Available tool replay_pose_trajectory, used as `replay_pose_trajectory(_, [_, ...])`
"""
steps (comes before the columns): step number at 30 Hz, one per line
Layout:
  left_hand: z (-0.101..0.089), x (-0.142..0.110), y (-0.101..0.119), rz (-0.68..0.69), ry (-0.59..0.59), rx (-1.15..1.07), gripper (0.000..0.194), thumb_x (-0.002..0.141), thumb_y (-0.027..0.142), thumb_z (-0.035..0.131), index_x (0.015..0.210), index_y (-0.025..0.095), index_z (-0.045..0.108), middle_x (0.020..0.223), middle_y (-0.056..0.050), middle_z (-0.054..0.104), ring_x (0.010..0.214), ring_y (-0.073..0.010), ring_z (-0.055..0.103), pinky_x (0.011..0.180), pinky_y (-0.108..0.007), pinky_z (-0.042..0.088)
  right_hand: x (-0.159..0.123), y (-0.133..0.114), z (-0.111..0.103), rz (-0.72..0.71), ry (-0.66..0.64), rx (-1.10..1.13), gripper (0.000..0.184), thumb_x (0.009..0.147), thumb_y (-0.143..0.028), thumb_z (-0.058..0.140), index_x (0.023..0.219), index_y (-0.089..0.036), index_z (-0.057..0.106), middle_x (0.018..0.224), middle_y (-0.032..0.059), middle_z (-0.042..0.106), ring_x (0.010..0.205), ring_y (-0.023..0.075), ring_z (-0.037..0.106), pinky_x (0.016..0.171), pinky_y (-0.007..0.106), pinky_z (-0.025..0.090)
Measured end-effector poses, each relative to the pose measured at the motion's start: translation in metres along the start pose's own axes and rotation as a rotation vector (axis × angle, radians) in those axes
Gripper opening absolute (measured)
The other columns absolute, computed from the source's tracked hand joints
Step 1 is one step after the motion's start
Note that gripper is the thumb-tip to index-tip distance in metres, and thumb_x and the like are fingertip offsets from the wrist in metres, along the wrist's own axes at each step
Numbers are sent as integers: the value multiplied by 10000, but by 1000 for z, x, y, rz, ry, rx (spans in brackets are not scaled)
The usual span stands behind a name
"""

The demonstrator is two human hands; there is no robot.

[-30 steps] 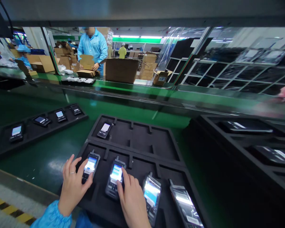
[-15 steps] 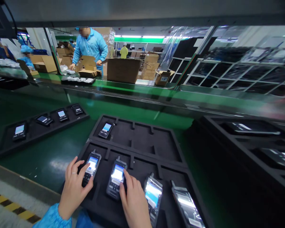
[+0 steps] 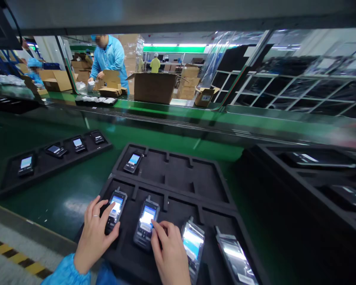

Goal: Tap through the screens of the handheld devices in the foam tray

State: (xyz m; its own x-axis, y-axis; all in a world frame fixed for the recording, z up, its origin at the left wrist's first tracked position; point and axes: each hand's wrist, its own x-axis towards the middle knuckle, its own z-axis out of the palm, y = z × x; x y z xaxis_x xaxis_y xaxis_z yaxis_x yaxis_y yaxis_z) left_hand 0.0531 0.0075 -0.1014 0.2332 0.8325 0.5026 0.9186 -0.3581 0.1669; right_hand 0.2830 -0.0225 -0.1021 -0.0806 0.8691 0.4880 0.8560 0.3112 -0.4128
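Observation:
Several handheld radios with stub antennas, lit screens and keypads lie in a black foam tray (image 3: 126, 257). My left hand (image 3: 96, 235), a ring on one finger, reaches over the leftmost radio (image 3: 117, 202); its index fingertip is at the screen and its thumb sits apart near the lower right side. Beside it, my right hand (image 3: 172, 251) has its index fingertip at the screen of the second radio (image 3: 146, 223), the other fingers loosely bent. Neither hand grasps anything. To the right lie a third radio (image 3: 192, 245) and a fourth radio (image 3: 235, 255) with a glossy screen.
A second foam tray section (image 3: 178, 168) behind holds one radio (image 3: 133, 162). Another tray (image 3: 62, 164) with several radios lies left, and a stack of black trays (image 3: 269, 198) rises at right. Across the green bench (image 3: 59, 202), a co-worker in blue (image 3: 108, 59) stands among cardboard boxes (image 3: 154, 88).
My right index fingertip has shifted slightly left and bent over the second radio's screen. My left index stays at the first screen. The co-worker's hands have drawn closer together.

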Motion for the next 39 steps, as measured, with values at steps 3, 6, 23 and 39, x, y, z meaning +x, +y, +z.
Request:
replay_pose_trajectory(3, [1,0,-1,-4,-11,9,412,847,298,559,1240,194,489,1231,-139,448,1277,-339,330,987,-556,383,0,0,0,-6,-6,-7,294,985,-259,367,1078,-164,629,906,86,528,791,209,533,655,352,507])
replay_pose_trajectory(6, [2,0,-1,-9,-12,7,394,850,299,556,1227,200,496,1225,-135,451,1281,-335,329,995,-554,379,-1,0,-1,-10,-6,-9,307,986,-256,366,1090,-169,642,892,84,528,780,208,527,649,353,500])
replay_pose_trajectory(23, [1,0,-3,-41,7,-70,365,864,317,518,1207,192,511,1204,-133,471,1266,-327,353,985,-552,394,-2,-4,-3,4,-7,53,340,1009,-267,332,1270,-175,531,842,54,540,754,204,510,646,358,470])
replay_pose_trajectory(39, [5,-2,-6,-49,19,-74,381,863,300,530,1228,201,490,1201,-127,475,1262,-317,363,998,-540,389,-3,-2,0,-1,-87,-26,326,998,-246,348,1183,-150,598,819,62,515,756,212,503,658,368,468])
